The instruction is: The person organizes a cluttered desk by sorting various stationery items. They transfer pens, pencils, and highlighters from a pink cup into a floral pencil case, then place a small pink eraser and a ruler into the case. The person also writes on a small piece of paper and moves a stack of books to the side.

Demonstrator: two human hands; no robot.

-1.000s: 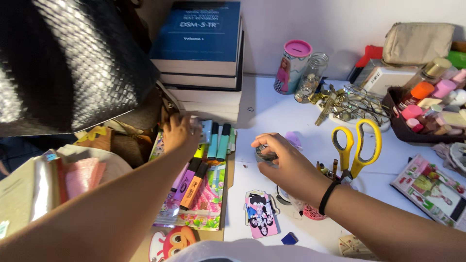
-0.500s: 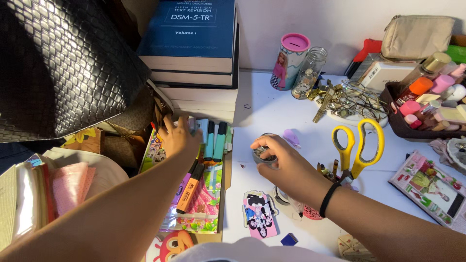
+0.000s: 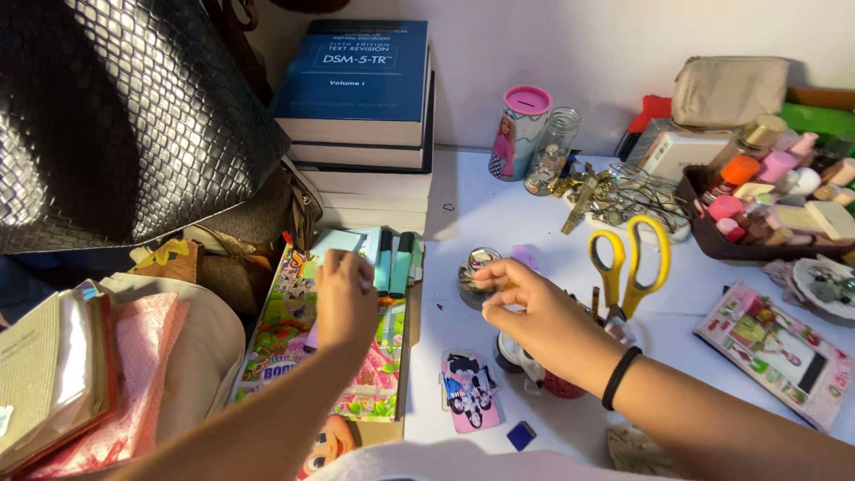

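— Hands first: where are they?

— My left hand (image 3: 346, 289) is down on the row of highlighters (image 3: 394, 260), which lie on a bright picture book (image 3: 283, 331) at the left of the white desk (image 3: 499, 207). The fingers are curled over the pens. A purple end shows under my wrist, but whether I grip one or only press on them, I cannot tell.

— And the right?

— My right hand (image 3: 525, 307) is at the small round tin (image 3: 476, 267), which stands on the desk between the highlighters and the yellow scissors (image 3: 628, 258). Thumb and fingertips are pinched together at its near edge, touching it. Whether they hold the rim or some small bit beside it is hidden.

— So what step is this?

— Sorting, I'd judge: one hand gathering pens, the other busy with the tin.

— What would a next move ask of you?

— Care, mostly. The tin is small and shiny, so it wants a firm pinch across the sides. The pens lie loose and side by side, so lifting one means spreading my fingers to single it out. The stack of books (image 3: 356, 85) and the black woven bag (image 3: 116, 116) crowd the left, leaving little room.
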